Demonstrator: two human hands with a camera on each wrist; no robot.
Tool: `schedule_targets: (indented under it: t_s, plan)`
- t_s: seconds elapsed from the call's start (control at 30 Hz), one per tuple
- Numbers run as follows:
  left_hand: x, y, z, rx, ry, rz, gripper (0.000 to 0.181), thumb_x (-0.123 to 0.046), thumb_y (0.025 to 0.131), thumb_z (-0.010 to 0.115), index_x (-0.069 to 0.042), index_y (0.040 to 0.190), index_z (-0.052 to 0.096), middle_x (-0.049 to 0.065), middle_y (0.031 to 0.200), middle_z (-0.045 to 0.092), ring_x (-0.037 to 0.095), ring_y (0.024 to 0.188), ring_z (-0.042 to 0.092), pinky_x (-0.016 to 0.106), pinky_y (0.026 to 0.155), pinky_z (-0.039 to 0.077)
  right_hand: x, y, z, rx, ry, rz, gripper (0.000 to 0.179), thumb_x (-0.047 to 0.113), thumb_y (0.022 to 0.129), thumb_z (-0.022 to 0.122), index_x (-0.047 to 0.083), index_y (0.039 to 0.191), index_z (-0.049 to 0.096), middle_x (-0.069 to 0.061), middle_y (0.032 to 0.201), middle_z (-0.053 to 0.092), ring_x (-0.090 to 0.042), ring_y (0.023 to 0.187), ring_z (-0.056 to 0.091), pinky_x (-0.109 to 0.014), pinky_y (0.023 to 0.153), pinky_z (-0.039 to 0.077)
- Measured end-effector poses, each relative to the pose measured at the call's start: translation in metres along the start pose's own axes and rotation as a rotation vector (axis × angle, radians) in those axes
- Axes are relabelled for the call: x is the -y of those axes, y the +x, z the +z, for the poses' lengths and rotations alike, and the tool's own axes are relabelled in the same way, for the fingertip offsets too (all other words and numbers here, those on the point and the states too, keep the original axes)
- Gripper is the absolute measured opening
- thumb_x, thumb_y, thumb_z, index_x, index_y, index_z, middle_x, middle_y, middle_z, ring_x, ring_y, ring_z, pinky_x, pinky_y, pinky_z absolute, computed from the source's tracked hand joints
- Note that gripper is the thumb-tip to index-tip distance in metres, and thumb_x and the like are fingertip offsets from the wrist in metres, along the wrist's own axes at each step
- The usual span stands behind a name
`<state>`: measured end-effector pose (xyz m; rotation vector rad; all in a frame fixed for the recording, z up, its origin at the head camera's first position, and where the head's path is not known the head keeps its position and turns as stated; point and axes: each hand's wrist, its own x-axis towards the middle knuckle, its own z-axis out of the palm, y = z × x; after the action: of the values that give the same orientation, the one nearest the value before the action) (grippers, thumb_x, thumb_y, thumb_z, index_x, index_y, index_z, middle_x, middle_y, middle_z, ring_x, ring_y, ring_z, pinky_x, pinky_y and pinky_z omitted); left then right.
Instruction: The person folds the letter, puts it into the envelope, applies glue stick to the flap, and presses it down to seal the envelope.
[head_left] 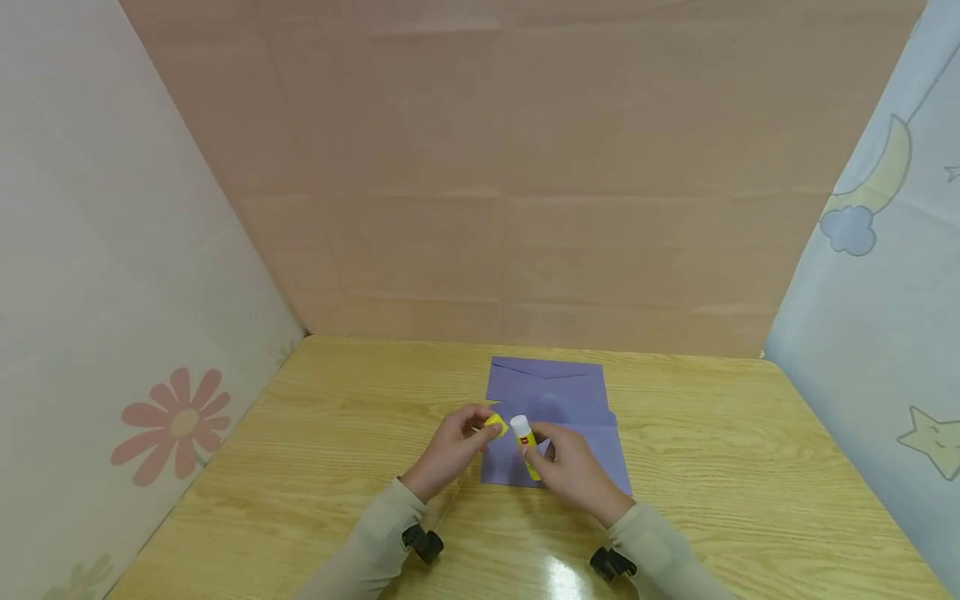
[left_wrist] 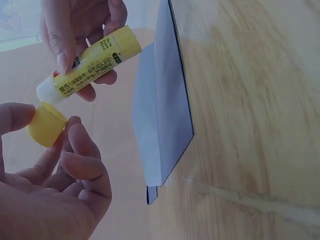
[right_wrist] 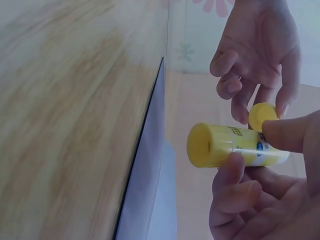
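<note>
My left hand point(head_left: 454, 446) pinches a yellow cap point(left_wrist: 46, 125) between thumb and fingertips. In my right hand point(head_left: 573, 471) is a glue stick point(head_left: 527, 450) with a yellow labelled body, gripped between thumb and fingers. Its white end point(left_wrist: 48, 91) points toward the cap, and in the left wrist view the two are very close together. The glue stick's yellow base point(right_wrist: 200, 145) faces the right wrist camera. Below both hands lies a purple envelope point(head_left: 600, 454), opened toward the near side, with another purple envelope point(head_left: 546, 371) behind it. The hands partly hide the near one.
The wooden table point(head_left: 360, 392) extends to both sides of the envelopes. A plain peach-coloured backdrop point(head_left: 502, 167) stands at the far edge, with patterned white panels on the left point(head_left: 112, 250) and right point(head_left: 892, 300).
</note>
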<state>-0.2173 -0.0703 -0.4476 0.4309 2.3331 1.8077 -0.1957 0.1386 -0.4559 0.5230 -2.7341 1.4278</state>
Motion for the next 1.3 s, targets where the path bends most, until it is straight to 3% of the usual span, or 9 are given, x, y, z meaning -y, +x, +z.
schedule_targets:
  t_s: [0.33,0.73,0.93,1.1,1.2,1.3]
  plan:
    - [-0.002,-0.002,-0.002,0.034,0.032,0.020,0.026,-0.022,0.100,0.062,-0.003,0.118,0.062,0.009,0.101,0.064,0.036,0.086,0.063,0.051,0.076,0.054,0.001,0.001,-0.001,0.014,0.069,0.070,0.027,0.026,0.100,0.063,0.010,0.121,0.066,-0.004,0.096,0.067,-0.013,0.056,0.053,-0.029,0.048,0.046]
    - [-0.001,-0.001,-0.011,-0.009,0.111,0.027,0.028,-0.023,0.097,0.066,-0.006,0.118,0.064,0.008,0.103,0.064,0.032,0.088,0.064,0.045,0.076,0.056,-0.003,0.003,-0.004,-0.013,0.080,0.128,0.020,0.021,0.098,0.064,0.010,0.115,0.066,-0.004,0.094,0.067,-0.015,0.065,0.057,-0.029,0.053,0.049]
    - [0.002,-0.003,-0.018,-0.034,0.214,0.026,0.028,-0.025,0.096,0.067,-0.010,0.120,0.065,0.005,0.103,0.063,0.018,0.082,0.059,0.029,0.067,0.052,-0.006,0.005,-0.005,-0.015,0.083,0.154,0.024,0.021,0.098,0.065,0.009,0.118,0.066,-0.004,0.093,0.065,-0.016,0.067,0.057,-0.029,0.054,0.050]
    - [0.007,-0.003,-0.028,-0.047,0.306,0.043,0.025,-0.017,0.095,0.066,-0.009,0.119,0.065,0.003,0.105,0.062,0.015,0.071,0.054,0.026,0.059,0.048,-0.008,0.006,-0.006,-0.037,0.077,0.171,0.023,0.019,0.097,0.066,0.008,0.116,0.067,-0.003,0.091,0.065,-0.016,0.067,0.057,-0.029,0.054,0.049]
    - [0.011,-0.001,-0.036,-0.064,0.428,0.051,0.024,-0.011,0.092,0.066,-0.007,0.116,0.065,0.005,0.106,0.062,0.015,0.069,0.051,0.027,0.061,0.046,-0.009,0.007,-0.007,-0.064,0.056,0.179,0.024,0.020,0.095,0.068,0.007,0.116,0.067,-0.003,0.090,0.064,-0.014,0.067,0.056,-0.028,0.054,0.048]
    - [0.016,0.000,-0.043,-0.088,0.580,0.050,0.026,-0.008,0.087,0.069,-0.004,0.113,0.068,0.009,0.107,0.063,0.019,0.080,0.056,0.033,0.069,0.049,-0.010,0.008,-0.008,-0.090,0.043,0.188,0.032,0.021,0.094,0.070,0.005,0.120,0.063,-0.003,0.087,0.064,-0.013,0.066,0.056,-0.028,0.052,0.048]
